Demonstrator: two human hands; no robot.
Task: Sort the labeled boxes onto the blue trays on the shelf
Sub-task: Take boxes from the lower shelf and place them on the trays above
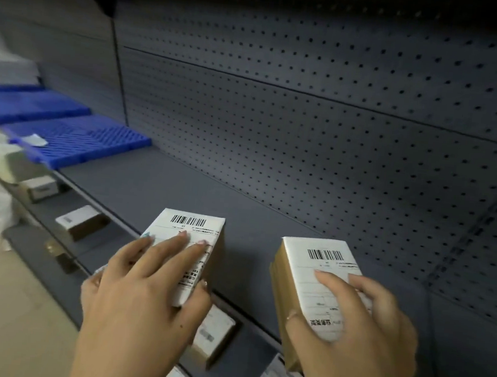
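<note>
Grey pegboard shelf (181,188), blue trays (77,140) far left. My left hand (141,299) grips the left box (188,243) and my right hand (357,333) grips the right box (317,281), both held over the shelf, well apart from the trays. Neither is placed yet, and more boxes (82,222) wait on the shelf below, so I'd judge the sorting far from finished.
</note>
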